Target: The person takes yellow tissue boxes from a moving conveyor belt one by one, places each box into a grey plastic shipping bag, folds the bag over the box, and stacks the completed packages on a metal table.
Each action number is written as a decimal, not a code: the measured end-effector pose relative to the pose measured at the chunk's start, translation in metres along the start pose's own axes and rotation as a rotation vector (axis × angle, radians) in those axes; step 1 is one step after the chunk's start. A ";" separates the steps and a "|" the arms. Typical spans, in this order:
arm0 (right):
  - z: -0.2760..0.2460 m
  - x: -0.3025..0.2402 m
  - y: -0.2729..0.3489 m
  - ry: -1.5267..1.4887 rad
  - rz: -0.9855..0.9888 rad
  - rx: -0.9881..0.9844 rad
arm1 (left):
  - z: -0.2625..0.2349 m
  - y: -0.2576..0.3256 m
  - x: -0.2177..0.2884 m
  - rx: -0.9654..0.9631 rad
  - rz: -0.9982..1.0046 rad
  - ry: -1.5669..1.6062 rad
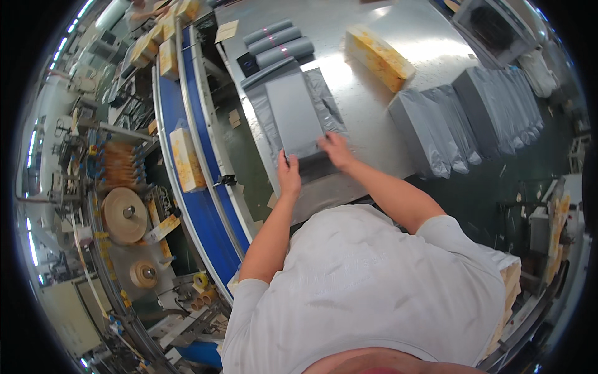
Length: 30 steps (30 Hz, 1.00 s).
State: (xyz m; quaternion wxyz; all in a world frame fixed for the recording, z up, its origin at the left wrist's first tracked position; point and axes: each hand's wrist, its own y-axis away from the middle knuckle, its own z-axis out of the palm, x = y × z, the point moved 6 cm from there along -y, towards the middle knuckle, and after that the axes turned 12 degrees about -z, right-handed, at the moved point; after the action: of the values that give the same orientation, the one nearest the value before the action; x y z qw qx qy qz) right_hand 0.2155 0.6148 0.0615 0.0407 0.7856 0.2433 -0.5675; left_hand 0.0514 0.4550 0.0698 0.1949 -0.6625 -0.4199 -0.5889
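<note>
Grey block (293, 109) lay on loose plastic film (328, 103) on the surface (372, 118), worker's eleven o'clock. Left hand (288, 174) at its seven o'clock, right hand (336, 151) at five; couldn't tell whether either gripped. Judged stiff, moderately heavy, film slippery; best held by both long sides.

faint lettering (339, 269) on white shirt (374, 311), too blurred to read

The right hand (337, 153) looked blurred; the top edge cut off a co-worker (138, 17) and the far end of the surface (377, 146).
</note>
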 end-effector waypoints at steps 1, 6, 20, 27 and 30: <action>0.003 -0.004 0.000 0.193 0.035 -0.049 | 0.023 0.007 -0.003 -0.162 -0.073 0.033; -0.093 -0.049 -0.013 -0.636 0.561 -0.059 | 0.031 0.063 0.052 -0.693 0.153 -0.100; -0.477 -0.091 0.041 1.448 -0.028 0.114 | -0.055 0.072 -0.008 -0.621 0.111 -0.434; -0.165 -0.089 0.053 0.598 -0.481 -0.180 | -0.192 0.046 -0.047 0.167 0.315 -0.510; -0.053 -0.093 0.101 0.384 -0.627 -0.663 | -0.302 0.053 -0.110 0.539 0.030 -0.814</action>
State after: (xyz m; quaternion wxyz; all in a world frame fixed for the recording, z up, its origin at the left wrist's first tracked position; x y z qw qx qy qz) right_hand 0.2828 0.5128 0.1430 0.0702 0.7097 0.6384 -0.2895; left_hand -0.0879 0.1609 0.0482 0.1879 -0.7709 -0.5900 -0.1493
